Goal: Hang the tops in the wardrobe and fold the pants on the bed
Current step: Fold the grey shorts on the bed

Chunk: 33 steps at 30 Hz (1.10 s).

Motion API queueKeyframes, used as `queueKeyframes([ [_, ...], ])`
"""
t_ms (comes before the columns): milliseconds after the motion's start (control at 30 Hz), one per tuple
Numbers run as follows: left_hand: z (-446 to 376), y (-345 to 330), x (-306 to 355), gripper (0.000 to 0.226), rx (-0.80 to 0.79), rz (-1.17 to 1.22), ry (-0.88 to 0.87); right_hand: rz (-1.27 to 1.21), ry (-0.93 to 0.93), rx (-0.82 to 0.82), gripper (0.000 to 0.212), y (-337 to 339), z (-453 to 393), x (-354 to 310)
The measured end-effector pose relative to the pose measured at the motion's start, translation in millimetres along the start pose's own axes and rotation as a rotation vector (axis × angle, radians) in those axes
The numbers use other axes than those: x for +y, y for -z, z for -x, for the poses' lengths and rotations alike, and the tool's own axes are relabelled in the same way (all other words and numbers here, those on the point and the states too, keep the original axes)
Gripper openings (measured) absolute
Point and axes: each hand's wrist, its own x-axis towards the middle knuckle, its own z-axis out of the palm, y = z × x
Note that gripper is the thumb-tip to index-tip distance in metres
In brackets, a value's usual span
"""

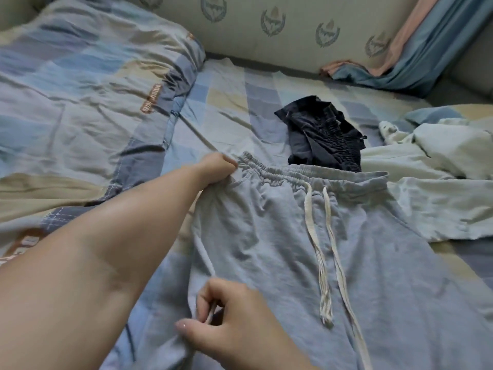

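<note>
Rumpled checked cotton bedding in blue, grey and beige (221, 102) covers the bed, where soft light-blue jersey pants (280, 236) lie spread flat, their gathered elastic waistband uppermost and two cream woven drawstrings (324, 249) trailing down. Left hand (220, 166) is fisted, its fingers clenched on the waistband's corner. Right hand (234, 324) pinches the side seam lower down. Dark navy crumpled shorts (322, 134) sit just beyond the waistband.
</note>
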Motion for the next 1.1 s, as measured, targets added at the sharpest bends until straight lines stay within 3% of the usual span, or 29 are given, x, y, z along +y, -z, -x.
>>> queueKeyframes([
  [200,5.7,-10.2,61.6,0.036,0.120,0.350,-0.046,-0.230,-0.226,0.026,0.024,59.9,56.9,26.2],
  [300,12.4,-35.9,102.2,0.037,0.180,0.425,-0.118,-0.561,-0.376,0.162,0.020,88.2,77.9,34.3],
  [367,19.3,-64.0,131.7,0.044,0.199,0.373,-0.161,-0.740,-0.469,0.296,0.014,107.1,95.6,46.0],
  [400,23.1,-77.8,145.7,0.049,0.191,0.328,-0.184,-0.787,-0.495,0.334,0.021,115.7,104.5,53.5],
  [500,31.7,-122.7,191.4,0.052,0.173,0.199,-0.256,-0.828,-0.495,0.425,0.020,141.9,134.3,77.6],
  [567,33.8,-147.0,215.4,0.045,0.186,0.142,-0.285,-0.846,-0.467,0.445,0.022,156.6,147.8,93.2],
  [667,36.0,-183.6,241.6,0.055,0.166,0.086,-0.294,-0.879,-0.420,0.423,0.028,173.3,167.7,116.3],
  [900,39.4,-274.0,284.6,0.047,0.051,0.040,-0.302,-0.813,-0.400,0.424,0.057,219.7,231.0,176.8],
  [1000,42.4,-309.3,289.9,0.040,-0.063,-0.196,-0.289,-0.748,-0.415,0.450,0.045,232.1,252.2,200.1],
  [1100,47.1,-332.8,276.0,0.046,-0.263,-0.477,-0.237,-0.713,-0.429,0.546,0.035,229.4,263.0,220.0],
])
